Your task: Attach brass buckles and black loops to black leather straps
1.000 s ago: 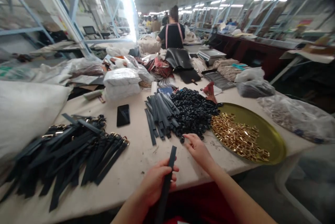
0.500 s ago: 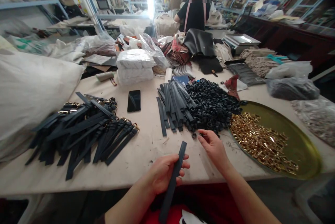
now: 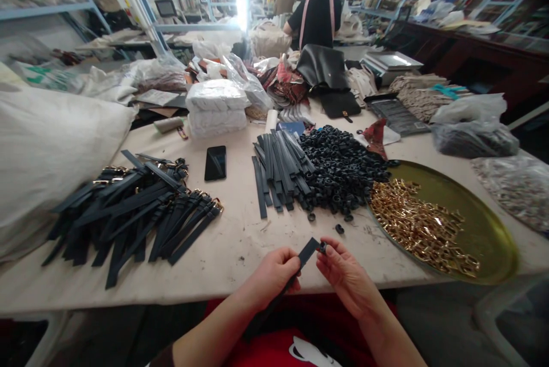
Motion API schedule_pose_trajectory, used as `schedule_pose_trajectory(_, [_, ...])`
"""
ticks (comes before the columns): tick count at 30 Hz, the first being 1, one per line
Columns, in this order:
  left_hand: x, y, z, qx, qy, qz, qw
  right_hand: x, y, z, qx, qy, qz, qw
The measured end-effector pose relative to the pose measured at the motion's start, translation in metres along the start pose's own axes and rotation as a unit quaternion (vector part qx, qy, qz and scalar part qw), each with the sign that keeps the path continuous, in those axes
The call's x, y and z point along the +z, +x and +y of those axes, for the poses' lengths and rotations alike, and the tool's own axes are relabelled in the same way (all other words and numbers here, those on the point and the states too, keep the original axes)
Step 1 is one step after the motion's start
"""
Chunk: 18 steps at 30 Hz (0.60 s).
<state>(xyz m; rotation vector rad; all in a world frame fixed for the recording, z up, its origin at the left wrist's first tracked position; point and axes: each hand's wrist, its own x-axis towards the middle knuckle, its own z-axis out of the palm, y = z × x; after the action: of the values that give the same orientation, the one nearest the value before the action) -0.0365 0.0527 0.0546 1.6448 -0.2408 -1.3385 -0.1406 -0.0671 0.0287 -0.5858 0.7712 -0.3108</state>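
Note:
My left hand (image 3: 278, 272) is closed around a dark strap (image 3: 307, 252), whose flat end sticks out past the thumb. My right hand (image 3: 341, 272) pinches a small black loop (image 3: 321, 247) right at that end. Beyond my hands lie a bundle of loose dark straps (image 3: 281, 170) and a heap of black loops (image 3: 343, 167). Gold buckles (image 3: 422, 224) fill part of a round gold tray (image 3: 493, 230) on the right. Straps with buckles fitted (image 3: 137, 201) are piled at the left.
A phone (image 3: 215, 163) lies mid-table. A large white sack (image 3: 55, 155) stands at the left edge. Wrapped white packets (image 3: 217, 107), a black leather bag (image 3: 323, 70) and plastic bags (image 3: 472, 127) line the back and right. A person (image 3: 319, 18) stands beyond the table.
My right hand has moved back from the heap's edge to the strap end, with a loop in its fingers. My left hand has turned and closed more firmly on the strap.

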Motion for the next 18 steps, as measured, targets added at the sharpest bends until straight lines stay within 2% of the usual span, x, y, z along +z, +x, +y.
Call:
schedule_pose_trajectory(5, [0.006,0.000,-0.004,0.003,0.029,-0.004,1.000,-0.007,-0.005,0.004,0.057,0.071,-0.006,0.996])
schedule_pose_trajectory(8, [0.006,0.000,-0.003,0.063,0.114,0.017,0.991,-0.008,-0.006,0.004,0.062,0.073,-0.003,0.995])
schedule_pose_trajectory(12, [0.005,-0.001,0.000,0.157,0.265,0.075,0.948,-0.008,-0.014,0.007,0.030,0.044,0.001,0.999])
schedule_pose_trajectory(16, [0.002,-0.003,0.000,0.151,0.350,0.111,0.918,-0.011,-0.011,0.006,-0.015,-0.015,-0.034,0.999])
schedule_pose_trajectory(18, [-0.001,-0.004,0.002,0.138,0.359,0.077,0.920,-0.008,0.005,-0.012,-0.060,-0.121,-0.087,0.987])
